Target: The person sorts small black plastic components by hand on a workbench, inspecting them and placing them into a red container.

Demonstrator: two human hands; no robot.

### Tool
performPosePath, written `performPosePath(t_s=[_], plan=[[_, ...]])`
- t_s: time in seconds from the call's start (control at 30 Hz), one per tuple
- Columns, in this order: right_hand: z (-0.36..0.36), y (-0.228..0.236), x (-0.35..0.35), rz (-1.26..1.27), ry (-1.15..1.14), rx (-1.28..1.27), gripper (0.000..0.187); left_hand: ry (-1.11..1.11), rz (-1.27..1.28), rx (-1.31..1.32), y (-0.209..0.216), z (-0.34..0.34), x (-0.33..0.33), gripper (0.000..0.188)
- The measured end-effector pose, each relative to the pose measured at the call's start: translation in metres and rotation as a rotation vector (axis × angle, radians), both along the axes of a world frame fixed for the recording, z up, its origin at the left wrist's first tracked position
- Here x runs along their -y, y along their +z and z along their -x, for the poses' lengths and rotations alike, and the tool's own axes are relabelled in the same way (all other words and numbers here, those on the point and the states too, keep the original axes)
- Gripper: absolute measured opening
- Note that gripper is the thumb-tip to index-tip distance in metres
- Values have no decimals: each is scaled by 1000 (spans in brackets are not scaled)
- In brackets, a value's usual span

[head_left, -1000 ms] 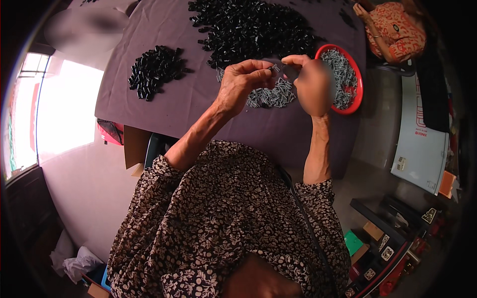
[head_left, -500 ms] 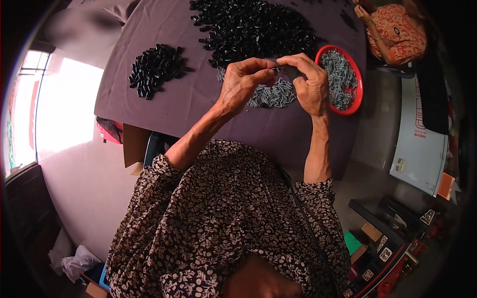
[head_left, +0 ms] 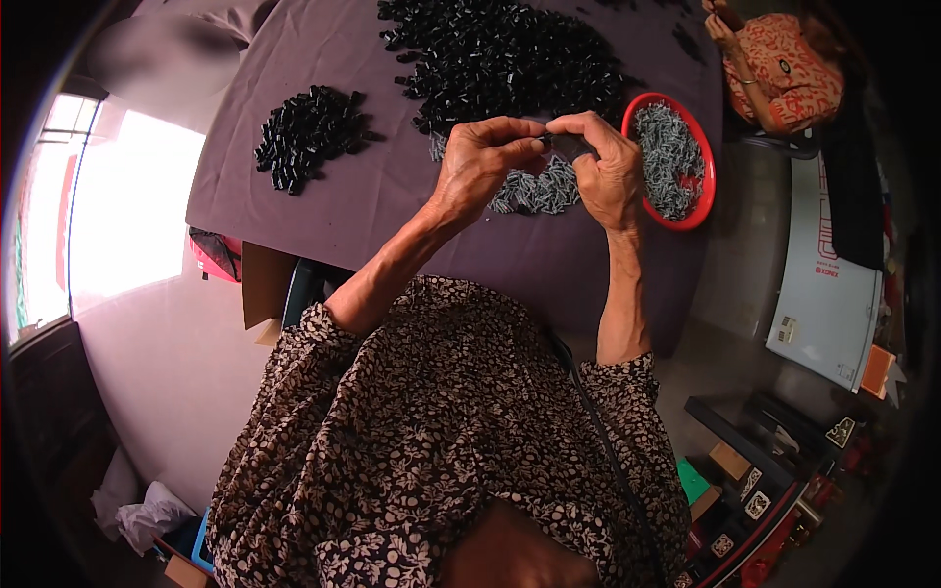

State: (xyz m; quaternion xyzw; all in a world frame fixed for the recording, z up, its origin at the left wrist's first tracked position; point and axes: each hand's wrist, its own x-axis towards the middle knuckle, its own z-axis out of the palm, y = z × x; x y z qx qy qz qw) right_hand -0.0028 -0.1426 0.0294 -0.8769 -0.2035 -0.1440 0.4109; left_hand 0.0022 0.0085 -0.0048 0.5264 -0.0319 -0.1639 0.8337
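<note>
My left hand pinches a small black piece between thumb and forefinger, above the table. Meeting it from the right, my right hand has its forefinger bent against the piece and its other fingers curled in. Whether the right hand also grips something small is hidden. Below the hands lies a loose heap of small grey pins. A large pile of small black pieces spreads just beyond them, and a smaller black pile sits to the left.
A red oval basin of grey pins stands right of my hand, on the purple-brown tablecloth. At the far right sits another person in orange patterned clothing. A pale box and dark furniture are on the right.
My right hand's forefinger has bent more, and the hand has shifted slightly left and down. The left hand stays almost where it was, still pinching.
</note>
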Motion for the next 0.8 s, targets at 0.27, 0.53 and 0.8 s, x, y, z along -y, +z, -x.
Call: performPosePath(t_s=[0.27, 0.53, 0.8], plan=[[-5, -7, -2, 81, 25, 112, 41, 1, 81, -56, -15, -3, 4, 19], [-9, -19, 7, 3, 75, -34, 38, -46, 112, -132, -19, -4, 3, 20], [0, -19, 4, 347, -61, 93, 39, -35, 177, -244, -30, -5, 5, 19]])
